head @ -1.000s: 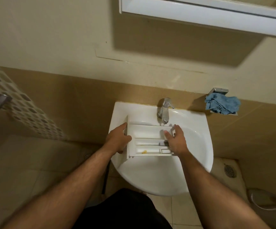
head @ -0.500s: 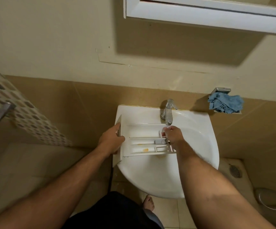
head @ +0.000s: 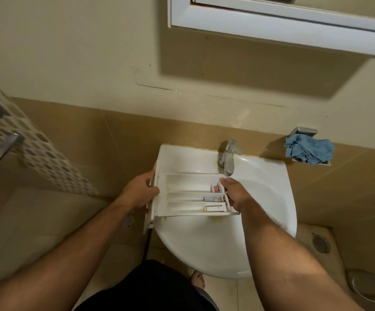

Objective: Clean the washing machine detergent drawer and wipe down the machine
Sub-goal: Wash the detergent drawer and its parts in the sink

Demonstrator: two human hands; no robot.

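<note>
Since the earlier frames the right hand (head: 236, 196) has slid off the drawer's top & back to its right end, and the yellowish speck seen in the near compartment no longer shows.

Head view: detergent drawer (head: 191, 196), white plastic w/ several long compartments, is held level over the white sink (head: 269, 198), open side up, front panel to the left past the sink's left rim. Its right end sits just under the chrome tap (head: 228, 157); can't tell if water is running. A pink insert (head: 215, 188) and a grey insert (head: 211, 198) sit in the right-hand compartments.

Left hand (head: 140, 194) grips the drawer's front-panel end, thumb on the top edge, fingers wrapped round the panel. Right hand holds the drawer's right end, fingers curled over the end wall, fingertips (head: 225, 180) close to the tap's spout. Both forearms reach in from the bottom of frame.

Blue cloth (head: 308, 151) lies bunched on a small wall holder to the right of the sink, well apart from the drawer. White cabinet (head: 283, 21) hangs above on the wall. Patterned tile strip & a metal handle (head: 4, 149) at far left. Floor drain (head: 321, 242) right of the sink; a bare foot (head: 197, 280) shows below the sink's front edge.
</note>
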